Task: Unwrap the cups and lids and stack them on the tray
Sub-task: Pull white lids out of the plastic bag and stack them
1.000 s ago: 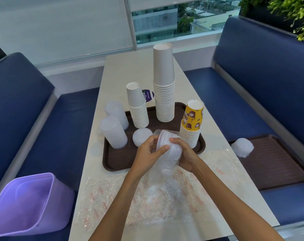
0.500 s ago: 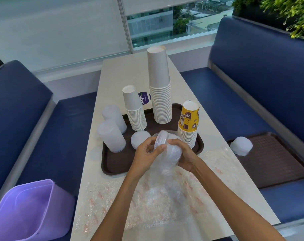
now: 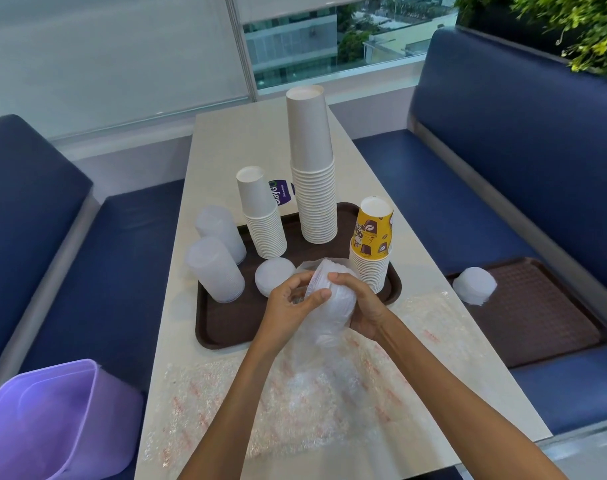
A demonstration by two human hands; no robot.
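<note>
left hand (image 3: 292, 304): fingers curled, pinching the plastic wrap at the top of the lid stack (image 3: 333, 306) | right hand (image 3: 359, 306): cupped round its side | held above the brown tray (image 3: 226, 327) on the desk (image 3: 226, 140)

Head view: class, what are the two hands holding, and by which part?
A wrapped stack of lids. The right hand grips its right side; the left hand pinches its upper left edge.
</note>
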